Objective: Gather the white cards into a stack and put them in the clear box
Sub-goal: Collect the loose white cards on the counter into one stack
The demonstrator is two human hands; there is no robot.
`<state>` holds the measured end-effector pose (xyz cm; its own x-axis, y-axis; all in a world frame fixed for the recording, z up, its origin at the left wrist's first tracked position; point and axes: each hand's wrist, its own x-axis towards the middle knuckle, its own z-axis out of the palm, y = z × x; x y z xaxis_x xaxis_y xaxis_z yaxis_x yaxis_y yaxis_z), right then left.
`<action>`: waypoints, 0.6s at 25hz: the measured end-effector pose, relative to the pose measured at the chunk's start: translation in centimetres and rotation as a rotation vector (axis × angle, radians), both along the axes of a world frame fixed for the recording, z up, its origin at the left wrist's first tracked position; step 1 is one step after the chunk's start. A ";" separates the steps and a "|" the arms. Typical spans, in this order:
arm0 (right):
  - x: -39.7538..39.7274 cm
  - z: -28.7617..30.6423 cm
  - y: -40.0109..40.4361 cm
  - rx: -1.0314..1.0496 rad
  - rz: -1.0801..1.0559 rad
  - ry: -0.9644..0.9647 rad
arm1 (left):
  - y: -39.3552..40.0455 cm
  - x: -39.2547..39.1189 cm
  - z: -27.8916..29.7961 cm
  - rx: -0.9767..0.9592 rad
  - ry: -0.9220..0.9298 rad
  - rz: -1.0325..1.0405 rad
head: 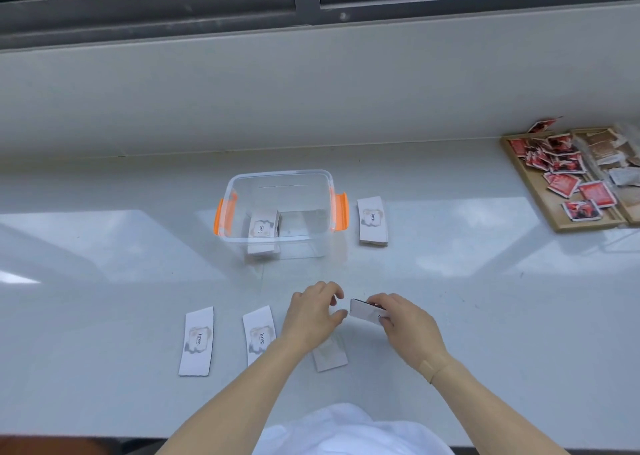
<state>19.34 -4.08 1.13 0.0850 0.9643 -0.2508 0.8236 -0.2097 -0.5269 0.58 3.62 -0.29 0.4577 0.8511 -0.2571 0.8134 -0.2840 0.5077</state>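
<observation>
A clear box (280, 177) with orange handles stands mid-counter, and a stack of white cards (262, 226) lies inside at its left. My right hand (405, 319) is shut on a small stack of white cards (363, 311), held edge-up just above the counter. My left hand (313, 311) hovers beside that stack, fingers curled and apart, holding nothing. One white card (330, 354) lies under my left wrist. Two more white cards (196, 340) (258, 333) lie to the left. Another stack of white cards (372, 221) rests right of the box.
A wooden tray (554, 209) with several red and brown sachets sits at the far right. A window sill and wall rise behind the counter. The counter's front edge runs just below my forearms.
</observation>
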 end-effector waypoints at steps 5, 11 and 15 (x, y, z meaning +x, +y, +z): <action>-0.3 -0.9 -0.3 0.215 0.196 -0.239 | 0.3 -3.1 -0.4 0.115 0.103 -0.020; -0.9 -2.2 -0.8 0.092 0.213 -0.449 | 0.8 -5.3 -0.5 0.117 0.215 -0.244; -1.2 -2.0 -0.7 0.064 0.170 -0.484 | 1.5 -5.1 -0.5 0.095 0.332 -0.430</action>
<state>18.19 -4.77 -0.92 0.0175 0.9867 -0.1619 0.9960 -0.0315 -0.0840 -4.57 5.09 -0.75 0.6767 0.6321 -0.3774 0.7260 -0.6580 0.1997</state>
